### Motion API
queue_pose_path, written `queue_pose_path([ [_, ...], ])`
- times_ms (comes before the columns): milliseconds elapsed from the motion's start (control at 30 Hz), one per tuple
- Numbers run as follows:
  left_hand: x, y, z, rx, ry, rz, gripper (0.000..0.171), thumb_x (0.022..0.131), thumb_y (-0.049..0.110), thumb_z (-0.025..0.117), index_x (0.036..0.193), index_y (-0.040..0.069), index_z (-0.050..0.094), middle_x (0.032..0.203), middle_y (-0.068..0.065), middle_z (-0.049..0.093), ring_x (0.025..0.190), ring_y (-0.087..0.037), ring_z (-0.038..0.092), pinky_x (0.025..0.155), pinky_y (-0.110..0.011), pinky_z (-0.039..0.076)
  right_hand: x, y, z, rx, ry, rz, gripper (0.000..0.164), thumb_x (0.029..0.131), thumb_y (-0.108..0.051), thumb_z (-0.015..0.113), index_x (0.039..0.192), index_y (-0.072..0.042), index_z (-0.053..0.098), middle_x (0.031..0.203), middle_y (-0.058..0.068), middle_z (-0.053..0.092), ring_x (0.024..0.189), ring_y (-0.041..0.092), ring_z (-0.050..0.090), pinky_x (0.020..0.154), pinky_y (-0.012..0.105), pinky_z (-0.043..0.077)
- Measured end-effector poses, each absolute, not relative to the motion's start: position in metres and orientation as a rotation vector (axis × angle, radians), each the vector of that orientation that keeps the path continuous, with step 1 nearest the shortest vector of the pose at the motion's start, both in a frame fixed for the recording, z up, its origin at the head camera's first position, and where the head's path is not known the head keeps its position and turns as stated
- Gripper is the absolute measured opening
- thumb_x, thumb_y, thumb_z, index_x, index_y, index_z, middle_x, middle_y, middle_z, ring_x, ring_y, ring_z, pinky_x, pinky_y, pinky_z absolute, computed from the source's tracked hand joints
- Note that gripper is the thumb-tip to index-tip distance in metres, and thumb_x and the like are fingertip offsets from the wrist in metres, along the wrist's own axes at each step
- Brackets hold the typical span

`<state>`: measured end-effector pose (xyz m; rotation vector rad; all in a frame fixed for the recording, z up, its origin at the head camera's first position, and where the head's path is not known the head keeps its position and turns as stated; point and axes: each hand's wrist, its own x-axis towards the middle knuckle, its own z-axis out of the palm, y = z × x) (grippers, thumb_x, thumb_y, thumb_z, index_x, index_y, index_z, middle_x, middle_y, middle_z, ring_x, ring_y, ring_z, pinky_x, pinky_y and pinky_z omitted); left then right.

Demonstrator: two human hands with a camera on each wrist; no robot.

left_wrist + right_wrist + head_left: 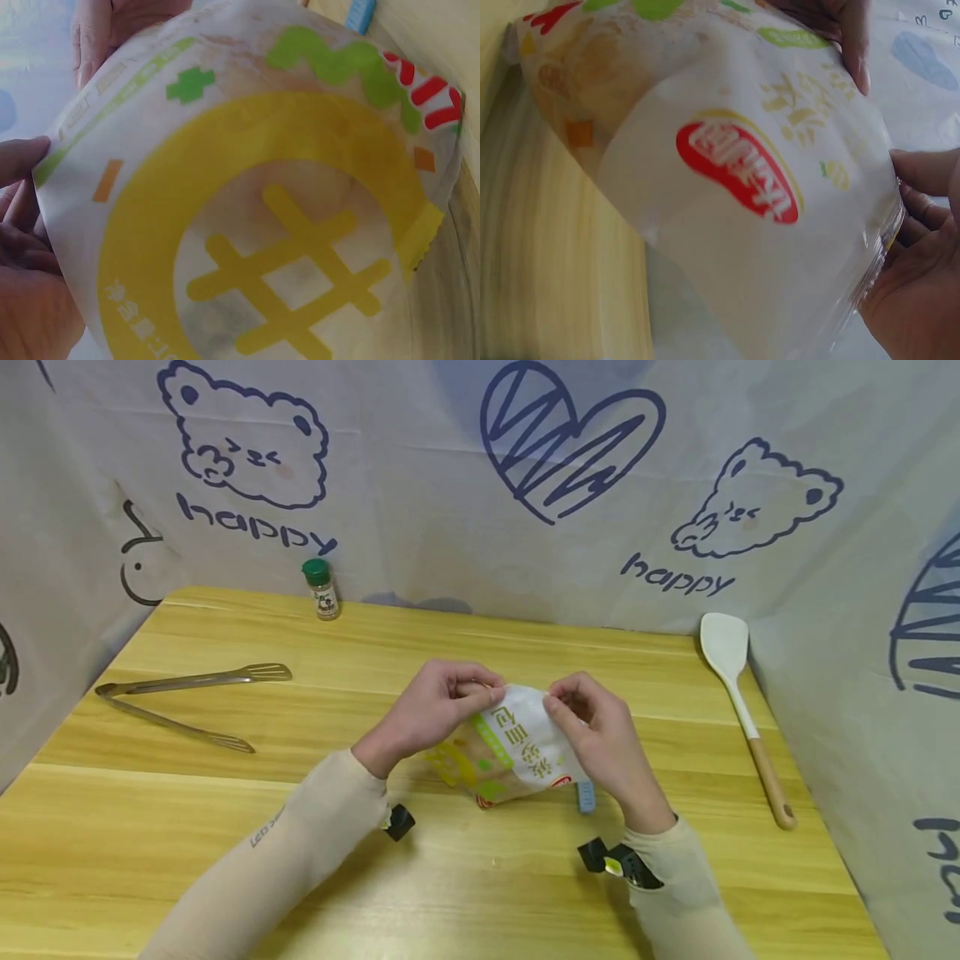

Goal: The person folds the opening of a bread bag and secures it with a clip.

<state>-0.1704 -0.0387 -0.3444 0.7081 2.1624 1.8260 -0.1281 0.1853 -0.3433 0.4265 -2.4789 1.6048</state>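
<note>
A bread bag point(525, 743), white and clear with yellow, green and red print, hangs over the middle of the table. My left hand point(446, 706) pinches one end of its upper edge between thumb and fingers. The other end of that edge is pinched by my right hand point(603, 731). Through the clear film of the bag point(607, 71), something tan and bread-like shows in the right wrist view. A large yellow ring and lattice cover the bag point(285, 247) in the left wrist view. The bag looks whole, though part of its upper edge is behind my fingers.
Metal tongs point(187, 681) lie spread at the left. A green-capped seasoning bottle point(322, 592) stands at the back edge. At the right lies a white spatula point(738, 693) with a wooden handle. A small blue object point(586, 798) is partly hidden beside the bag. Printed cloth surrounds the table.
</note>
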Motion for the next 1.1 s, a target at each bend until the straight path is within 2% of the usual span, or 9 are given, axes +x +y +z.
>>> queue_pose_path([
  [300,-0.175,-0.038,-0.347,0.712,2.1,1.887,0.016,0.096,0.011,0.065,0.102,-0.001,0.072,0.087,-0.008,0.074,0.078,-0.024,0.07,0.07,-0.033,0.055,-0.13,0.187,-0.344,0.405,-2.426,1.602,0.008,0.095,-0.006,0.065,0.095,0.001,0.067,0.083,0.009,0.067,0.067,0.022,0.062,0.055,0.029,0.053],
  [433,-0.174,-0.038,-0.346,0.703,2.088,1.917,0.016,0.095,0.01,0.066,0.101,-0.003,0.073,0.088,-0.01,0.074,0.078,-0.025,0.07,0.069,-0.034,0.056,-0.131,0.188,-0.345,0.43,-2.386,1.65,0.007,0.094,-0.005,0.066,0.095,0.002,0.067,0.084,0.01,0.067,0.068,0.022,0.062,0.056,0.029,0.053],
  [600,-0.173,-0.039,-0.35,0.742,2.115,1.908,0.016,0.096,0.012,0.065,0.104,-0.001,0.073,0.088,-0.007,0.074,0.077,-0.024,0.071,0.067,-0.035,0.057,-0.13,0.189,-0.347,0.445,-2.36,1.659,0.007,0.094,-0.005,0.067,0.096,0.002,0.069,0.087,0.009,0.068,0.071,0.021,0.063,0.058,0.028,0.053],
  [833,-0.173,-0.042,-0.352,0.768,2.085,1.903,0.02,0.097,0.011,0.064,0.11,-0.004,0.07,0.093,-0.01,0.074,0.081,-0.024,0.071,0.071,-0.035,0.057,-0.13,0.192,-0.351,0.498,-2.333,1.629,0.007,0.093,-0.004,0.068,0.097,0.001,0.07,0.089,0.007,0.069,0.075,0.021,0.064,0.064,0.026,0.053],
  [1100,-0.173,-0.042,-0.355,0.817,2.027,1.953,0.019,0.097,0.006,0.063,0.111,-0.004,0.07,0.095,-0.011,0.074,0.082,-0.026,0.071,0.071,-0.036,0.057,-0.131,0.194,-0.354,0.55,-2.315,1.632,0.007,0.093,-0.002,0.067,0.098,-0.001,0.072,0.09,0.006,0.071,0.075,0.02,0.064,0.063,0.026,0.053],
])
